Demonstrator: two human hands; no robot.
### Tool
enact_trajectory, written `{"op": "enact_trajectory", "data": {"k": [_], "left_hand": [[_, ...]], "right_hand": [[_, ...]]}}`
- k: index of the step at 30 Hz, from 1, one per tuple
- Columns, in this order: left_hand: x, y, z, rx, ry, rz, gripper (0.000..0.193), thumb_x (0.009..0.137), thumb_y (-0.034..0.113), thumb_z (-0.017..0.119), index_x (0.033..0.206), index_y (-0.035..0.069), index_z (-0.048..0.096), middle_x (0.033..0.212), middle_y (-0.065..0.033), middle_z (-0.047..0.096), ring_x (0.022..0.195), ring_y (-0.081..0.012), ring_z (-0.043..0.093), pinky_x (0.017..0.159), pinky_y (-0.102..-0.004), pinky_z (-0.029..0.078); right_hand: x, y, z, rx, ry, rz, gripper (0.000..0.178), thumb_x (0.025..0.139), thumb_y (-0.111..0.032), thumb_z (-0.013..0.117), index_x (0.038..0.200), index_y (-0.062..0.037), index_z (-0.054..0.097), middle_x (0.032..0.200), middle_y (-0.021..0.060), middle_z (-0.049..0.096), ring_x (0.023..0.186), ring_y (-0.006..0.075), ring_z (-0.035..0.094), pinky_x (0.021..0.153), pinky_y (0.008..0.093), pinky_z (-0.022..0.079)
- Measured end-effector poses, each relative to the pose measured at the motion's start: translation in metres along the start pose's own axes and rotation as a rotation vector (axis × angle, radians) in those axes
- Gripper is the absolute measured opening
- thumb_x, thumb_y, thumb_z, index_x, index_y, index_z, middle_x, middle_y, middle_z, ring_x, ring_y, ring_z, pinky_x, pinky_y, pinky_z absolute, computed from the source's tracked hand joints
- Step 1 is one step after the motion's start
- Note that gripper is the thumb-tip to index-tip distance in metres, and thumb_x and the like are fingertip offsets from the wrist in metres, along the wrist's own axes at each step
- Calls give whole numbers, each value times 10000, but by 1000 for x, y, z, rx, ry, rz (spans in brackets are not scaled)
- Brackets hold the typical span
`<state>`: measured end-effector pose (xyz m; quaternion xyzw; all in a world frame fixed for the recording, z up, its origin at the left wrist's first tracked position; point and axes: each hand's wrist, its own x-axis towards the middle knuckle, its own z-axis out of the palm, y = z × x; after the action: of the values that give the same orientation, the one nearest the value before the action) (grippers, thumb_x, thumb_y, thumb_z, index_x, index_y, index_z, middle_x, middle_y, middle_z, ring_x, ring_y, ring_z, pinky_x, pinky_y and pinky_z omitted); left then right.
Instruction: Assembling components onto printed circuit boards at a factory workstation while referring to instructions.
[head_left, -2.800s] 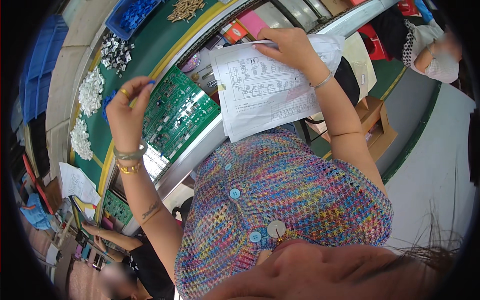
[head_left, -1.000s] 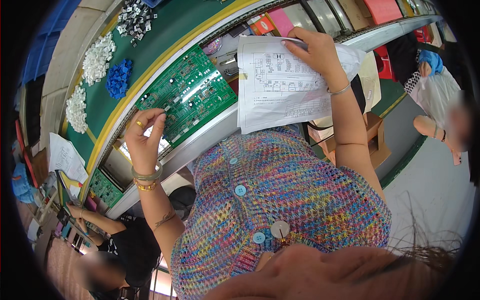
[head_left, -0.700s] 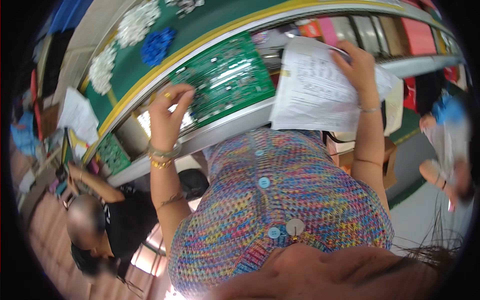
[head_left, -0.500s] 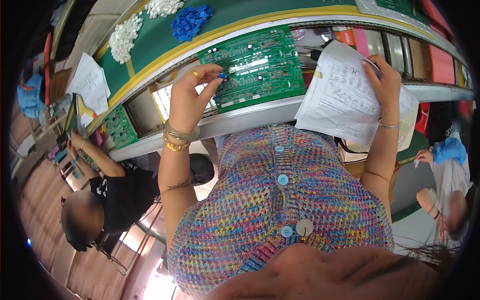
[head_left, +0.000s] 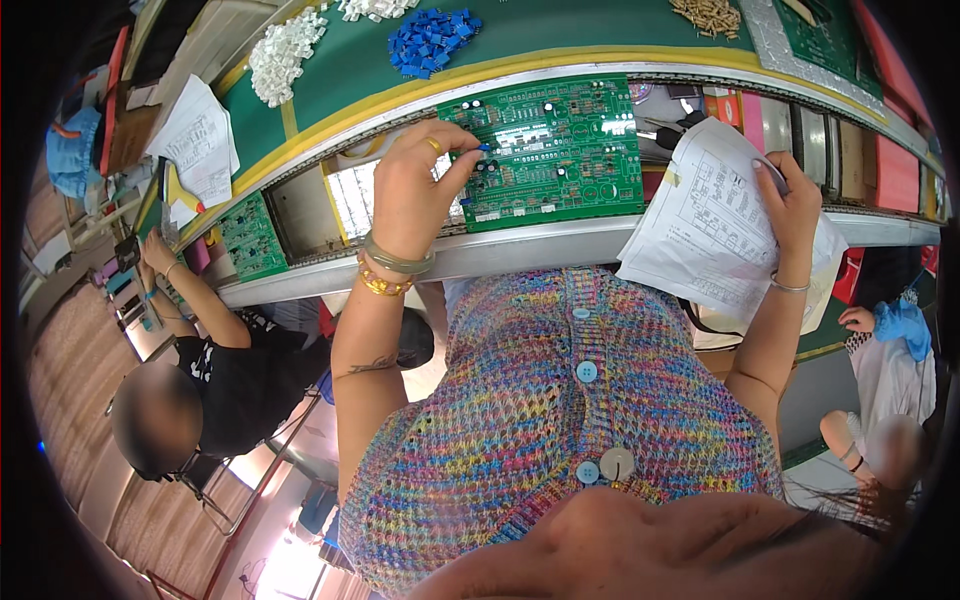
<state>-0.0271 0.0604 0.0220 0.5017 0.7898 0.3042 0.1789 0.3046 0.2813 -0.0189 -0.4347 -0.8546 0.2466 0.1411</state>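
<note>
The desk (head_left: 590, 32) spans twelve o'clock. I see the left hand (head_left: 415, 185) pinching a blue part (head_left: 485, 148), likely light, stiff, best held side-on; the right hand (head_left: 793, 203) pinches paper (head_left: 705, 225).

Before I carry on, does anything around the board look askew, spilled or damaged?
Nothing looks spilled or damaged. Most askew are the papers in the right hand: they slant across the near metal rail, hanging over its edge. The green circuit board sits straight along that rail; the left hand holds a blue part at it.

Circuit board (head_left: 545, 150) between rails (head_left: 520, 240), papers (head_left: 705, 220) right, component piles (head_left: 433, 42) behind
</note>
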Motion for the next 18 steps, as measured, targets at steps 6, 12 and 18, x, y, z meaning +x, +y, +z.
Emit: {"op": "enact_trajectory", "data": {"k": [6,12,18], "left_hand": [[10,-3,12,89,1,137,121,682,43,722,798,28,688,876,-62,593,827,-252,548,733,-353,451],[13,-1,17,138,-15,165,116,682,39,718,792,20,688,879,-73,583,825,-259,537,723,-353,453],[13,2,19,156,-3,180,113,673,39,720,779,21,683,867,-72,581,819,-258,536,713,-353,454]], "right_hand": [[-1,1,2,3,39,-51,129,838,-171,660,863,-56,606,632,68,558,530,127,495,521,255,400],[0,1,1,7,5,0,145,831,-208,667,867,-75,621,671,86,610,548,200,569,535,275,434],[1,5,1,10,-16,24,139,832,-204,669,868,-79,622,656,82,597,535,191,548,528,274,427]]}}
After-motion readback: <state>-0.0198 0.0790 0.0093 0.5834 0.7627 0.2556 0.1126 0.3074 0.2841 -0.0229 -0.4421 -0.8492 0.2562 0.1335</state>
